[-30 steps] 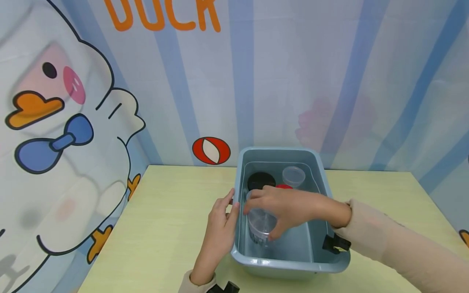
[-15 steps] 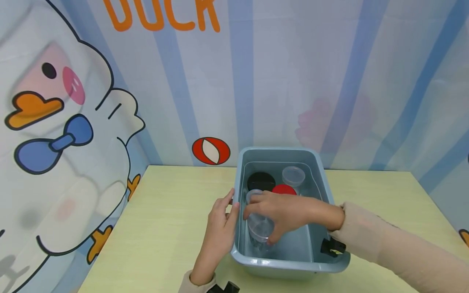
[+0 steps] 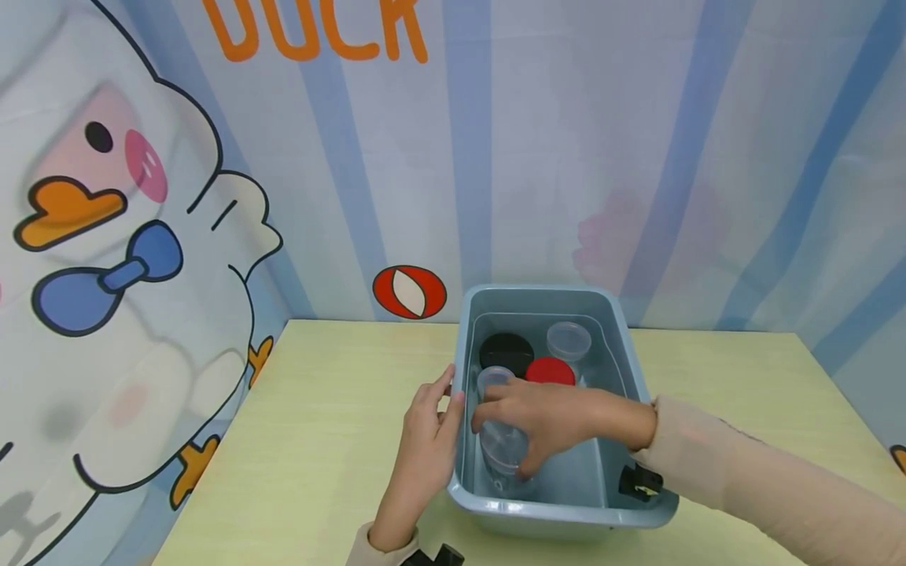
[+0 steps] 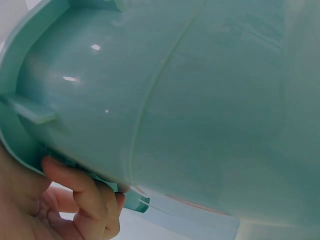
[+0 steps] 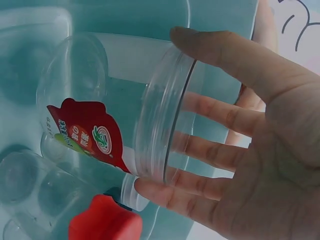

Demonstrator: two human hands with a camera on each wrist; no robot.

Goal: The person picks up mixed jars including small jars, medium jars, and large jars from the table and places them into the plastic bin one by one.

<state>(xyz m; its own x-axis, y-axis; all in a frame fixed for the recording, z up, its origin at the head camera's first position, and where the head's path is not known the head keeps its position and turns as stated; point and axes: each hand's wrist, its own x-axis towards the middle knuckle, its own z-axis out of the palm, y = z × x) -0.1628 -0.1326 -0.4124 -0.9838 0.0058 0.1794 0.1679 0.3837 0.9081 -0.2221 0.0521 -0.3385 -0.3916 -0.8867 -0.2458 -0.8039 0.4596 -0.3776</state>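
Observation:
A clear plastic jar [image 3: 504,450] with a red label [image 5: 92,132] stands inside the blue-grey plastic bin [image 3: 562,515], near its front left. My right hand [image 3: 548,417] reaches over the bin and grips this jar around its top, thumb on one side and fingers on the other. At the bin's left side, my left hand [image 3: 429,432] holds the rim. In the left wrist view the fingers [image 4: 87,197] curl beneath that rim, against the bin's outer wall.
Behind the held jar, the bin holds a round black lid [image 3: 506,354], a red lid [image 3: 550,370], a small clear container [image 3: 495,377] and another clear container [image 3: 569,340]. The bin stands on a pale yellow table [image 3: 340,417] before a printed cloth [image 3: 524,157].
My right hand has shifted slightly down and toward me with the jar, uncovering more of the red lid and small clear container. The left hand stays at the rim.

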